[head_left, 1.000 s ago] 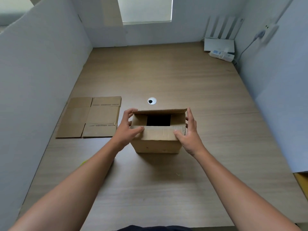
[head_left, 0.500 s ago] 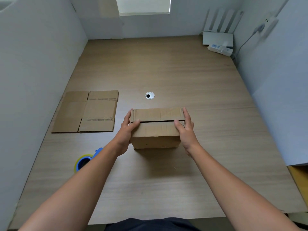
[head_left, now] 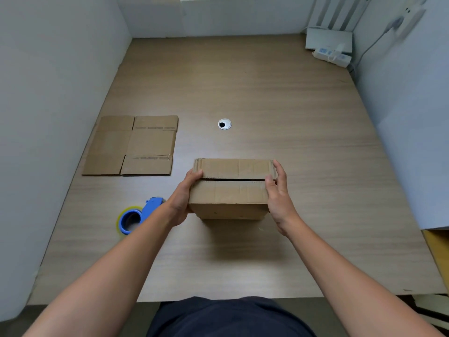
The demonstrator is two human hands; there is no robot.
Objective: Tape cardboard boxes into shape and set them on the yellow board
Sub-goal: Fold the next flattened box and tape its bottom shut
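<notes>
Cardboard box [head_left: 230, 188]: standing on wooden table [head_left: 267, 93], roughly central, nearer the front edge than the back; both top flaps folded down, with a narrow dark gap along the seam between them. Left hand [head_left: 181, 203]: gripping the left end of the box, palm against the side, thumb hooked over the top edge by the seam. Right hand [head_left: 279, 198]: gripping the right end, thumb laid on the near flap, fingers up along the far corner. Flattened cardboard [head_left: 132, 145]: lying flat on the table to the left of the box, close to the left partition, apart from the box. Tape dispenser [head_left: 136, 216]: blue, with a yellowish roll, lying on the table front-left of the box, partly hidden behind the left forearm. Round cable grommet [head_left: 224, 124]: set in the tabletop just beyond the box. Power strip [head_left: 332, 55] and white device [head_left: 328, 40]: far right corner of the table. Yellow board [head_left: 439, 249]: sliver only, at the right edge of view below a white panel, well apart from the box.
</notes>
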